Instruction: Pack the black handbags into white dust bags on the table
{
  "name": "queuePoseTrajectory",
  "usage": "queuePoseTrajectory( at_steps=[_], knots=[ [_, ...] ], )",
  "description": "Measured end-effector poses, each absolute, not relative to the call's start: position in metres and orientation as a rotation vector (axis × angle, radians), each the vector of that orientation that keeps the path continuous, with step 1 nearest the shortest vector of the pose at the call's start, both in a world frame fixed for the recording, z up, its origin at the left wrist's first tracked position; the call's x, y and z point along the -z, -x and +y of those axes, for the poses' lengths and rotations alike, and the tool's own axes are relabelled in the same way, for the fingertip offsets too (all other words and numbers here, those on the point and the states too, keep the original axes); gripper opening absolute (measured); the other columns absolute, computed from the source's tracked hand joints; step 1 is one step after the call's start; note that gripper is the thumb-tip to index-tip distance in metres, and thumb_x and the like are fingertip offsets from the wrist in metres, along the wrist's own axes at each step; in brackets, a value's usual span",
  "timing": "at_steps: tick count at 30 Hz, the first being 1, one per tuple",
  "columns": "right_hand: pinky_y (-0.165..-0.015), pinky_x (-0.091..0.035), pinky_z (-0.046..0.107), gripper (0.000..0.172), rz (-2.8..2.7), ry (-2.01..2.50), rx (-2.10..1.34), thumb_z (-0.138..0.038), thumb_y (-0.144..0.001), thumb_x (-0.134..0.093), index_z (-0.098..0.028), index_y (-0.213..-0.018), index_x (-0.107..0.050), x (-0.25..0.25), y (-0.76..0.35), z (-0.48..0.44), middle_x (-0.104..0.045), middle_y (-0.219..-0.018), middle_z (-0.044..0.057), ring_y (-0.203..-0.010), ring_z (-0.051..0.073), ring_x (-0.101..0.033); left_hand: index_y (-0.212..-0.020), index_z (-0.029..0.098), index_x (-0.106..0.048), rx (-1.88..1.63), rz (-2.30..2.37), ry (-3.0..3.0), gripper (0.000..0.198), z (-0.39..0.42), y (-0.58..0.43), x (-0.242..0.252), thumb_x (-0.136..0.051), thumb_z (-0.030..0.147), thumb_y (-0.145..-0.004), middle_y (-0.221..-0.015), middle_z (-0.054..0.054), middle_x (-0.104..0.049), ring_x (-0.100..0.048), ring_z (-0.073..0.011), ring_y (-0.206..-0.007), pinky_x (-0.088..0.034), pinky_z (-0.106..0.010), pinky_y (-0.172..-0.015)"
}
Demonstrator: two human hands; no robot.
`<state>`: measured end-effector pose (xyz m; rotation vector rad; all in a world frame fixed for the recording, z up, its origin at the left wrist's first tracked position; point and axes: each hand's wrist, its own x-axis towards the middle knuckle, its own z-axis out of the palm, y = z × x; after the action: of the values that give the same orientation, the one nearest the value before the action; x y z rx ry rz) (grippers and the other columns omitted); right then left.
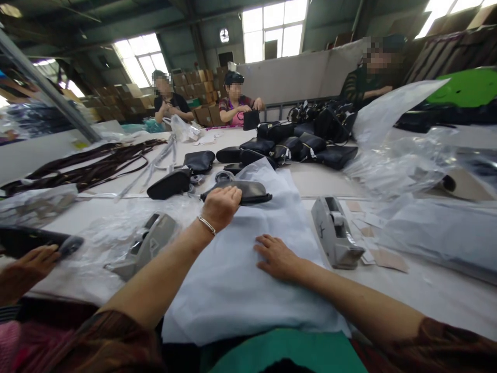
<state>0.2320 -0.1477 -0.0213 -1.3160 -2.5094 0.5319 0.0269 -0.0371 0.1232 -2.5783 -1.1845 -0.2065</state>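
My left hand (222,208), with a metal bangle at its wrist, is closed on the near edge of a small black bag (252,191). The bag lies over the far part of a stack of thin white sheets (248,295). Palm down on those sheets rests my right hand (277,256), fingers spread, holding nothing. Just beyond the gripped bag is a coiled strap (225,176). Two other black bags (170,184) lie to its left, and a heap of black bags (287,147) covers the table behind it.
Grey tape dispensers stand left (149,243) and right (336,233) of the sheets. Clear plastic bags (404,160) pile up at right, dark straps (85,163) at left. A neighbour's hand (31,269) touches a black bag at far left. Several people work across the table.
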Motion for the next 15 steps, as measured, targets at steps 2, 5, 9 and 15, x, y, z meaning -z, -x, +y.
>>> queuePoseTrajectory(
  at_steps=[2,5,9,15],
  knots=[
    [-0.11,-0.042,0.052,0.045,-2.491,1.298,-0.55,-0.029,-0.087,-0.069,-0.014,-0.129,-0.065,0.022,-0.235,-0.146,-0.055,-0.144,0.021,-0.135,0.035,-0.048,-0.133,0.013,-0.06,0.236,-1.151,2.624,0.039,-0.046,-0.022,-0.09,-0.049,0.026,-0.098,-0.138,-0.02,-0.064,-0.059,-0.0319,-0.13,-0.045,-0.047,-0.107],
    [-0.104,-0.048,0.045,0.035,-2.489,1.266,-0.551,-0.023,-0.084,-0.069,-0.011,-0.117,-0.07,0.01,-0.242,-0.144,-0.064,-0.13,0.02,-0.121,0.031,-0.059,-0.134,0.017,-0.061,0.349,-1.146,2.625,0.039,-0.059,-0.014,-0.056,-0.046,0.022,-0.099,-0.142,-0.016,-0.062,-0.058,-0.0299,-0.133,-0.043,-0.047,-0.11],
    [-0.099,-0.051,0.041,0.031,-2.471,1.148,-0.435,-0.024,-0.082,-0.07,-0.013,-0.111,-0.071,-0.025,-0.262,-0.14,-0.067,-0.127,0.019,-0.114,0.029,-0.064,-0.132,0.018,-0.064,0.541,-1.068,2.507,0.039,-0.063,-0.006,-0.031,-0.044,0.018,-0.098,-0.139,-0.015,-0.063,-0.063,-0.0319,-0.127,-0.049,-0.05,-0.103],
    [-0.104,-0.049,0.038,0.025,-2.139,1.325,-0.136,-0.022,-0.086,-0.066,-0.019,-0.11,-0.073,-0.085,-0.351,-0.113,-0.071,-0.124,0.013,-0.116,0.024,-0.065,-0.149,0.029,-0.051,0.827,-0.974,2.472,0.059,-0.046,-0.004,-0.021,-0.048,0.019,-0.09,-0.136,-0.013,-0.066,-0.069,-0.0347,-0.115,-0.055,-0.054,-0.094]
  ],
)
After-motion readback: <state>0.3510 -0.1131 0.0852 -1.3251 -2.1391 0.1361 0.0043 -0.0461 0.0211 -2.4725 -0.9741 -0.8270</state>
